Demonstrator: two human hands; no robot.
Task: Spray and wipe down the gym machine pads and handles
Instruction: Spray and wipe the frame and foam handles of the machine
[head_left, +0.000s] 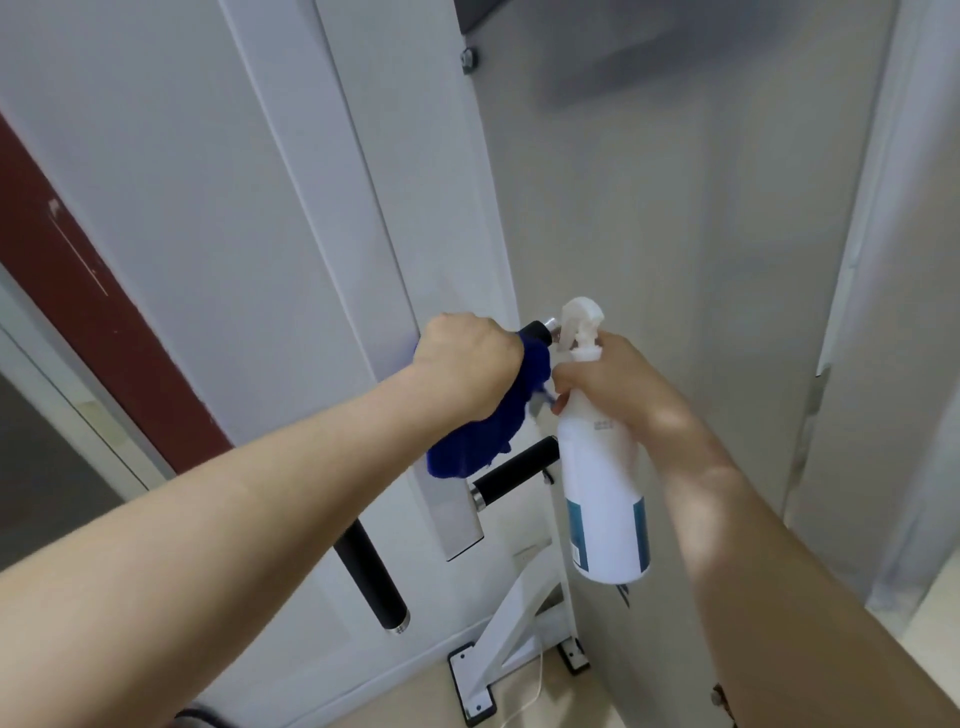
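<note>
At the upper black cylindrical handle (537, 332), our left hand (462, 358) clamps a blue cloth (488, 441) round it; our right hand (618, 389) grips a white plastic spray bottle (602, 493), close enough to knock it.

The left hand (465, 358) grips a dark blue cloth (493, 426) wrapped round a black, metal-capped handle (540, 331) on the white steel machine frame (322, 234), while the right hand (618, 389) holds a white plastic spray bottle (602, 493) just beside it, above two more black handles (514, 470).
</note>
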